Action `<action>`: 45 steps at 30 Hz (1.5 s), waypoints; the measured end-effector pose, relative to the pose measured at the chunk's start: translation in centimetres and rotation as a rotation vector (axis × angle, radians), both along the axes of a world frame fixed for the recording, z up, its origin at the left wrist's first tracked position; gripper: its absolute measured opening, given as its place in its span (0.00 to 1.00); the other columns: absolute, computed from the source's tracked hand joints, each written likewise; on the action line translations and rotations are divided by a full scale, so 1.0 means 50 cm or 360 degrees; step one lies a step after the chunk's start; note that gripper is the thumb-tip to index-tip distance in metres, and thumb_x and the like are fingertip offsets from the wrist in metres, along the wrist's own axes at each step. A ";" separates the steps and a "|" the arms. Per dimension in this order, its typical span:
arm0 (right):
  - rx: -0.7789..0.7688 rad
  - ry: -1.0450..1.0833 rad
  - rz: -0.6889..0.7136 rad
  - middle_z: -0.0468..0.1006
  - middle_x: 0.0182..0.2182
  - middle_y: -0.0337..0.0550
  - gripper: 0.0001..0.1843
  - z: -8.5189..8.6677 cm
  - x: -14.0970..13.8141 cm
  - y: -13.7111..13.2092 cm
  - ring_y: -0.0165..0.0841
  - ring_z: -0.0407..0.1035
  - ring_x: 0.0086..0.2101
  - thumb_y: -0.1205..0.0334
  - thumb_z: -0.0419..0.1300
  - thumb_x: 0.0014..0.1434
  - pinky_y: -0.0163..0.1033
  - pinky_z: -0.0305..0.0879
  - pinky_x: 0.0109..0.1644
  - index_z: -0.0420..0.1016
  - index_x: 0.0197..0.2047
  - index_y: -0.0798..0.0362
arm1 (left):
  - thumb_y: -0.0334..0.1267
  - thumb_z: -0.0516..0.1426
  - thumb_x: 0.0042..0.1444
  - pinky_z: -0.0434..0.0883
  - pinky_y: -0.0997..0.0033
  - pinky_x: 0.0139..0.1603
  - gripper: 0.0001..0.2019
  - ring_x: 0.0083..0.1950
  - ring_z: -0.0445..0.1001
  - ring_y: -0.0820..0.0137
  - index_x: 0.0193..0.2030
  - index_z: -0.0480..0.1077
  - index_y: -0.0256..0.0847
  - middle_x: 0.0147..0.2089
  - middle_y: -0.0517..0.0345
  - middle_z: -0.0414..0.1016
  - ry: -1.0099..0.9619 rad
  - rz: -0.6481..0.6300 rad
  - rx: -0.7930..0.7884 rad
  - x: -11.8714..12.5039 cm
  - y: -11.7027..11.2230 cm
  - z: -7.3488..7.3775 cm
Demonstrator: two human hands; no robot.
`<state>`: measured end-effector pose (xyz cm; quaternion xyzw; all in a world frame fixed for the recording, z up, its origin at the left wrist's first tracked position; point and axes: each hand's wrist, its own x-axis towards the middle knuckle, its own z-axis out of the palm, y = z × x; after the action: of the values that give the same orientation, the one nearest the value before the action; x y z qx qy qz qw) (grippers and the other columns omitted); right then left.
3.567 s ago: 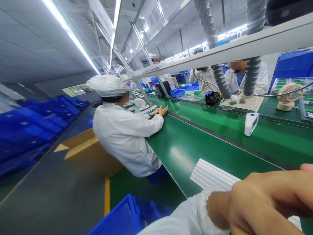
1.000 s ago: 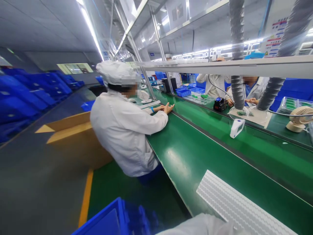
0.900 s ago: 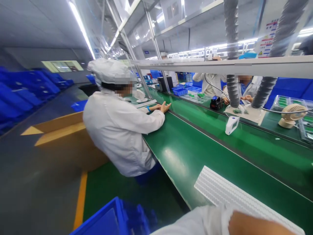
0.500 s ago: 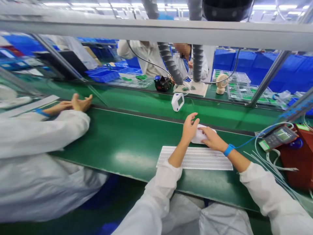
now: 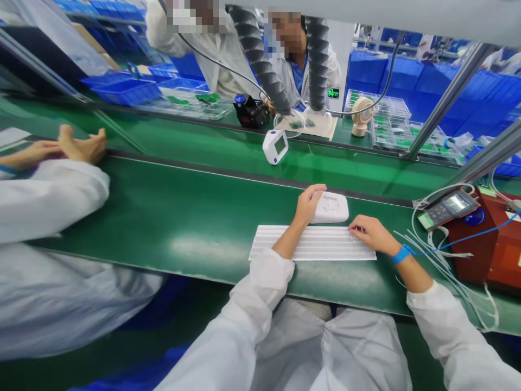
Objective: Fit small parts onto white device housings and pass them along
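We're holding the white plastic housing (image 5: 334, 208), left hand (image 5: 309, 206) curled. Right hand (image 5: 372, 233) is pinching near-closed over wavy-patterned sheet (image 5: 325, 243); can't tell if gripping.

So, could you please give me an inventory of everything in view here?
printed flat device: 1, white, on the workbench
wavy-patterned sheet: 1, white and grey, nearer the person
workbench: 1, green, centre
device with screen: 1, white, beyond the workbench
handheld meter: 1, grey, right
instrument box: 1, reddish, far right
tubes: several, whitish, right
fan: 1, beige, opposite
corrugated hoses: 2, grey, opposite
compartment trays: several, clear, beside fan
bins: many, blue, background
co-workers: at least 3, white-clothed, left and opposite
wrist strap: 1, blue, right wrist
sleeves: 2, white, foreground
left hand: 1, bare, on device's left end
right hand: 1, bare, by sheet's right end
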<state>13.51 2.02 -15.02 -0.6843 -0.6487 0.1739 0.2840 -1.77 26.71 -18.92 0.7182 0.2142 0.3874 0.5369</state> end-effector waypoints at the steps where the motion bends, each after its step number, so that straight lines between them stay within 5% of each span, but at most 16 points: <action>1: -0.0050 0.0009 0.0018 0.82 0.41 0.45 0.08 -0.009 0.000 -0.015 0.39 0.76 0.40 0.66 0.62 0.73 0.44 0.72 0.49 0.84 0.44 0.50 | 0.42 0.57 0.69 0.73 0.51 0.75 0.15 0.66 0.82 0.53 0.52 0.84 0.42 0.62 0.47 0.87 -0.0009 0.0003 -0.0017 0.002 0.000 0.000; 7: -0.0092 -0.0123 0.0088 0.84 0.47 0.49 0.12 -0.043 -0.005 -0.031 0.41 0.79 0.46 0.65 0.59 0.76 0.46 0.73 0.53 0.86 0.50 0.49 | 0.43 0.57 0.69 0.77 0.53 0.69 0.15 0.62 0.83 0.53 0.49 0.84 0.42 0.57 0.49 0.89 0.0011 0.0013 -0.0082 0.006 -0.001 -0.001; 17: -0.0477 -0.0500 0.0452 0.83 0.43 0.48 0.09 0.016 0.005 0.031 0.38 0.75 0.39 0.67 0.60 0.74 0.40 0.65 0.43 0.82 0.43 0.50 | 0.50 0.58 0.70 0.76 0.51 0.69 0.16 0.63 0.83 0.52 0.47 0.83 0.43 0.56 0.47 0.88 -0.0022 -0.0026 -0.0079 0.000 -0.001 0.001; 28: -0.0755 -0.0521 0.0470 0.84 0.42 0.47 0.05 0.042 -0.012 0.070 0.38 0.74 0.36 0.70 0.66 0.58 0.40 0.58 0.38 0.80 0.37 0.51 | 0.52 0.54 0.74 0.74 0.55 0.69 0.22 0.62 0.82 0.53 0.53 0.83 0.40 0.59 0.47 0.87 -0.0122 -0.0020 -0.0182 -0.003 -0.001 -0.017; 33: -0.0576 -0.0021 0.0395 0.78 0.36 0.41 0.06 0.042 0.011 0.037 0.35 0.69 0.35 0.70 0.65 0.56 0.38 0.61 0.40 0.77 0.38 0.52 | 0.54 0.50 0.76 0.74 0.55 0.70 0.25 0.63 0.81 0.54 0.56 0.84 0.41 0.61 0.48 0.86 -0.0074 0.0046 -0.0224 -0.009 0.000 -0.026; 37: -0.0156 0.0351 0.0241 0.79 0.39 0.42 0.02 0.050 0.035 0.035 0.37 0.71 0.38 0.66 0.62 0.65 0.40 0.68 0.44 0.77 0.40 0.50 | 0.55 0.49 0.77 0.74 0.54 0.71 0.26 0.64 0.82 0.53 0.61 0.82 0.42 0.63 0.49 0.86 -0.0051 -0.0069 -0.0334 -0.001 -0.010 -0.037; 39: 0.0058 0.0372 0.0193 0.82 0.48 0.48 0.03 0.055 0.044 0.063 0.42 0.75 0.48 0.63 0.63 0.68 0.48 0.71 0.57 0.78 0.40 0.49 | 0.56 0.49 0.77 0.72 0.52 0.74 0.28 0.67 0.81 0.52 0.65 0.81 0.40 0.66 0.47 0.85 -0.0084 -0.0158 -0.0334 0.006 -0.017 -0.041; 42: 0.0211 0.0393 0.0115 0.80 0.62 0.51 0.04 0.052 0.057 0.132 0.50 0.71 0.64 0.60 0.65 0.68 0.62 0.60 0.74 0.79 0.40 0.48 | 0.58 0.50 0.78 0.70 0.49 0.77 0.30 0.69 0.80 0.50 0.69 0.78 0.39 0.68 0.44 0.84 -0.0087 -0.0323 -0.0334 0.013 -0.026 -0.044; 45: 0.0193 0.0572 0.0029 0.79 0.64 0.50 0.04 0.032 0.068 0.202 0.49 0.70 0.66 0.60 0.66 0.66 0.62 0.60 0.76 0.80 0.37 0.48 | 0.58 0.48 0.79 0.67 0.50 0.79 0.30 0.73 0.77 0.50 0.70 0.77 0.39 0.69 0.45 0.83 -0.0068 -0.0383 -0.0288 0.013 -0.032 -0.040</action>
<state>16.92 12.14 -13.40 -0.6179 -0.6029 0.2567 0.4345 -1.11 25.13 -20.93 0.6789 0.1490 0.3145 0.6465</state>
